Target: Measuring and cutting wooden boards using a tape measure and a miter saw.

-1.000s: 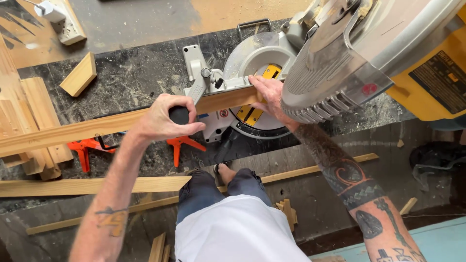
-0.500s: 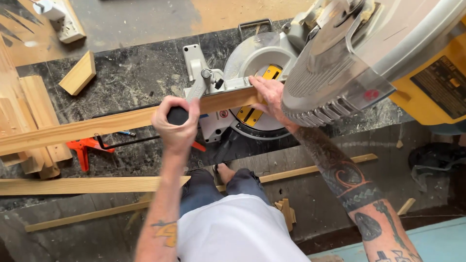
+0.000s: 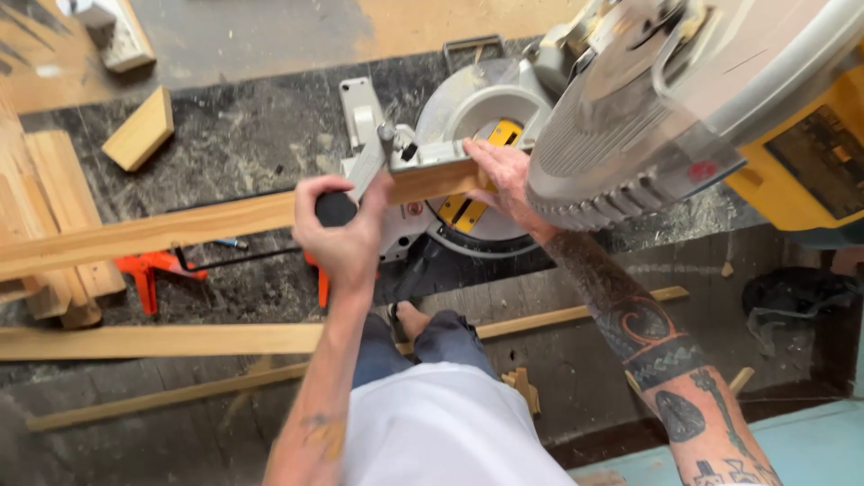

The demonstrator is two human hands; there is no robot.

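Observation:
A long wooden plank (image 3: 180,225) lies across the base of a miter saw (image 3: 630,117), and its right end rests at the saw's fence. My left hand (image 3: 346,238) is closed around a black knob (image 3: 333,209) at the plank's near edge, just left of the saw table. Fingers of my right hand (image 3: 504,175) wrap the plank's right end and press it down under the raised blade guard. The blade itself is hidden by the grey guard. My legs and feet show below, near the saw's front.
An orange bar clamp (image 3: 153,270) lies on the dark mat under the plank. A wedge-shaped wood block (image 3: 139,130) sits at upper left, and stacked lumber (image 3: 54,207) at far left. Long boards (image 3: 180,340) and a thin strip (image 3: 576,315) lie on the floor.
My left hand has slid to the right along the plank, closer to the saw, still closed on the black knob. My right hand has stayed on the plank's end.

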